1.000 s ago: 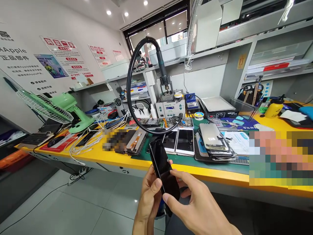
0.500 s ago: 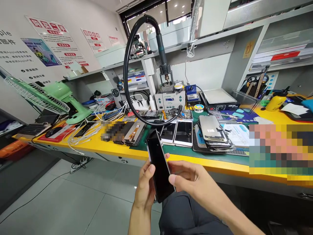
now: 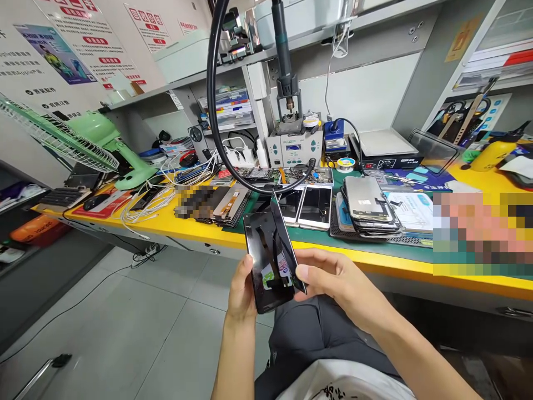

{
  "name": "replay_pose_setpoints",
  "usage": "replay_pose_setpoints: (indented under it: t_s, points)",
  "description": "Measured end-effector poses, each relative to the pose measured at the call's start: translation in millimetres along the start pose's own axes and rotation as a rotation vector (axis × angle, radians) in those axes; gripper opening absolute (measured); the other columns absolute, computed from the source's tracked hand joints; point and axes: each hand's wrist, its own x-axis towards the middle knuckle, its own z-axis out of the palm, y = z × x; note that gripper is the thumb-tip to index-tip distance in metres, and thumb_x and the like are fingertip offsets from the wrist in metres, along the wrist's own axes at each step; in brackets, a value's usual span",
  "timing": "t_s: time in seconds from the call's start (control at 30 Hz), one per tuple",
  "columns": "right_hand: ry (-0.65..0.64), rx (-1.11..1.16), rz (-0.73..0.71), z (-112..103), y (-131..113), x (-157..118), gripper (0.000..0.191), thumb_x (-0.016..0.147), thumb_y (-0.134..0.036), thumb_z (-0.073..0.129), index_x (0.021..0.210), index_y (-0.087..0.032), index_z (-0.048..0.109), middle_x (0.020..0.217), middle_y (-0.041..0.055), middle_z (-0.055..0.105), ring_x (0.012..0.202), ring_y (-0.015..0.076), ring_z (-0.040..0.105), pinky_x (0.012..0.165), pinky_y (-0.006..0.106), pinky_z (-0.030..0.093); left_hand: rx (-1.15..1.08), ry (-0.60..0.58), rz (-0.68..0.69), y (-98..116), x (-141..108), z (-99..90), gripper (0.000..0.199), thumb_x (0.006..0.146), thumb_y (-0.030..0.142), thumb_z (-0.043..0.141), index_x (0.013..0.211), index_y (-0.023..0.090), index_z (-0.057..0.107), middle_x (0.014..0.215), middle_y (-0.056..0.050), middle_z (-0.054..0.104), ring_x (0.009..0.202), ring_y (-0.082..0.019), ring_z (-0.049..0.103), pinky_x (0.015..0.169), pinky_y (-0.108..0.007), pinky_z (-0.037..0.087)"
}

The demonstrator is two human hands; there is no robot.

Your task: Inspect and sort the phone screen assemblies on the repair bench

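Note:
An opened black phone is in front of my lap, below the bench edge. My left hand (image 3: 241,286) grips the phone body (image 3: 268,261) along its left side, thumb at the edge. Inside the body, a dark ribbon and a green and white label show. My right hand (image 3: 328,275) pinches the thin dark screen panel (image 3: 287,244) near its lower right corner. The panel stands tilted up along the body's right side. Whether a cable joins the two parts, I cannot tell.
On the yellow bench (image 3: 200,233) lie stacked screens (image 3: 368,205), white-framed phones (image 3: 315,206) and white cables (image 3: 141,214). A grey soldering station (image 3: 293,149) with a looping black hose (image 3: 213,94) stands behind. A green fan (image 3: 100,139) is at left.
The panel that covered the phone has swung up to the right with my right hand, exposing the inside of the body. The camera view has tilted down.

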Motion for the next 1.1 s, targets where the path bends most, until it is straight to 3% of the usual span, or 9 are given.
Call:
replay_pose_setpoints:
  t_s: [0.13, 0.27, 0.43, 0.63, 0.77, 0.9, 1.1]
  points:
    - [0.028, -0.089, 0.003, 4.5, 2.9, -1.6, 0.041, 0.084, -0.041, 0.073, 0.120, -0.021, 0.069, 0.108, 0.0057, 0.071, 0.084, 0.0194, 0.066, 0.076, 0.034, 0.058, 0.031, -0.053, 0.053, -2.0, 0.7, -1.8, 0.062, 0.082, 0.054, 0.067, 0.129, 0.013, 0.061, 0.129, -0.017, 0.065, 0.122, -0.038, 0.057, 0.104, -0.051, 0.045]
    - [0.167, -0.328, -0.067, 18.9, 10.0, -3.9, 0.041, 0.080, -0.036, 0.075, 0.119, -0.024, 0.067, 0.106, 0.0034, 0.072, 0.093, 0.0216, 0.066, 0.080, 0.035, 0.055, 0.051, -0.120, 0.116, -5.8, 0.1, -3.4, 0.052, 0.085, 0.043, 0.068, 0.130, 0.018, 0.060, 0.134, -0.016, 0.062, 0.122, -0.036, 0.058, 0.105, -0.051, 0.044]
    - [0.280, -0.558, -0.185, 29.5, 19.8, -5.6, 0.041, 0.078, -0.031, 0.074, 0.118, -0.028, 0.065, 0.112, 0.0003, 0.070, 0.094, 0.0198, 0.066, 0.077, 0.033, 0.056, 0.061, -0.113, 0.160, -8.9, -1.3, -3.8, 0.049, 0.084, 0.038, 0.070, 0.129, 0.020, 0.061, 0.131, -0.015, 0.064, 0.122, -0.035, 0.059, 0.103, -0.051, 0.046]
    - [0.312, -0.677, -0.262, 25.8, 26.3, -5.5, 0.042, 0.080, -0.038, 0.073, 0.120, -0.030, 0.065, 0.120, -0.0008, 0.068, 0.105, 0.0203, 0.063, 0.089, 0.034, 0.054, 0.089, -0.057, 0.185, -9.9, -1.3, 3.4, 0.052, 0.082, 0.041, 0.072, 0.128, 0.020, 0.061, 0.132, -0.016, 0.063, 0.120, -0.035, 0.060, 0.101, -0.050, 0.049]
    - [0.263, -0.636, -0.221, 19.5, 27.2, -5.5, 0.041, 0.085, -0.041, 0.068, 0.124, -0.029, 0.065, 0.129, 0.0005, 0.065, 0.112, 0.0222, 0.061, 0.091, 0.034, 0.055, 0.182, -0.002, 0.210, -6.4, -2.2, 12.9, 0.046, 0.083, 0.038, 0.072, 0.123, 0.018, 0.061, 0.130, -0.016, 0.064, 0.115, -0.032, 0.063, 0.101, -0.047, 0.049]
    - [0.108, -0.455, -0.161, 11.0, 29.2, -3.3, 0.045, 0.089, -0.041, 0.066, 0.132, -0.032, 0.060, 0.132, 0.0005, 0.063, 0.106, 0.0220, 0.064, 0.090, 0.034, 0.055, 0.447, 0.166, 0.230, 0.6, -3.4, 31.1, 0.042, 0.082, 0.036, 0.074, 0.118, 0.018, 0.061, 0.122, -0.013, 0.067, 0.111, -0.025, 0.065, 0.095, -0.037, 0.052]
    - [-0.038, -0.146, -0.149, 0.6, 32.0, 3.3, 0.041, 0.094, -0.031, 0.060, 0.135, -0.028, 0.058, 0.115, 0.0052, 0.068, 0.097, 0.0240, 0.063, 0.084, 0.039, 0.057, 0.880, 0.374, 0.128, 12.8, -14.4, 59.6, 0.061, 0.074, 0.048, 0.077, 0.126, 0.020, 0.059, 0.116, -0.013, 0.068, 0.080, -0.022, 0.072, 0.061, -0.028, 0.056]
